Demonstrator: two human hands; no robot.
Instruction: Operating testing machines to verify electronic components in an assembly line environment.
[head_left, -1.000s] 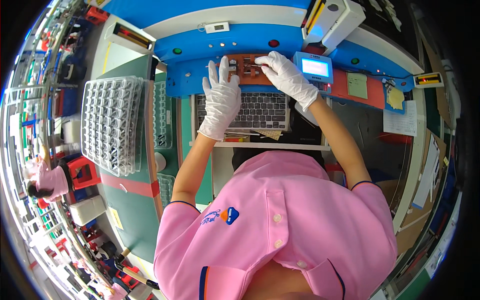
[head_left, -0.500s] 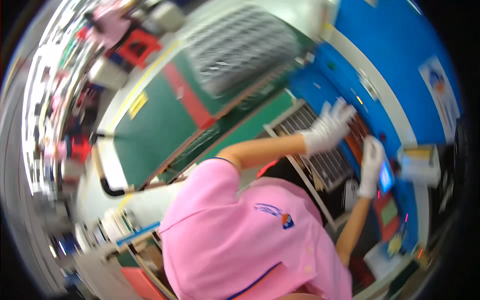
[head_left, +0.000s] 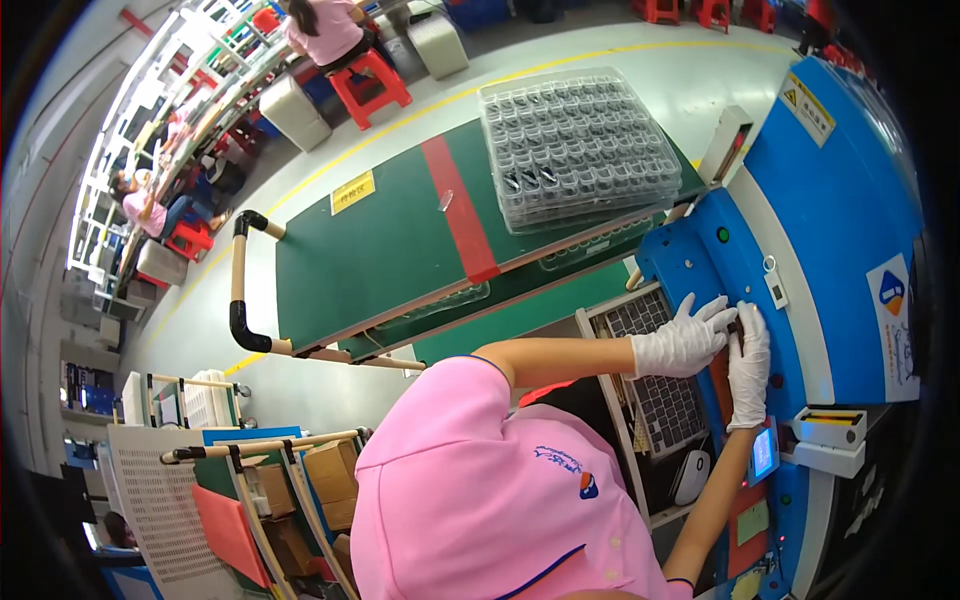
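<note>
Both my hands wear white gloves and meet over a brown strip [head_left: 719, 385] at the blue machine's front. My left hand [head_left: 685, 342] reaches in from the left, one finger lifted apart, the others bent toward a small dark piece [head_left: 737, 328]. Around the same piece, my right hand [head_left: 748, 372] is closed, its fingers pointing away from me. The fingertips largely hide the piece, so its kind cannot be made out. Just below the right wrist sits a small lit screen [head_left: 764, 453].
A keyboard [head_left: 655, 375] and a white mouse [head_left: 690, 477] lie in a tray left of the machine [head_left: 840, 230]. Beyond stands a green-topped cart [head_left: 370, 260] carrying stacked clear trays of small parts [head_left: 580, 150]. A white box-shaped device [head_left: 830, 440] is at the right. Other people sit farther off.
The view has turned and steadied from blur. My hands were apart over the brown strip, the left one spread; now their fingertips have come together at the small dark piece.
</note>
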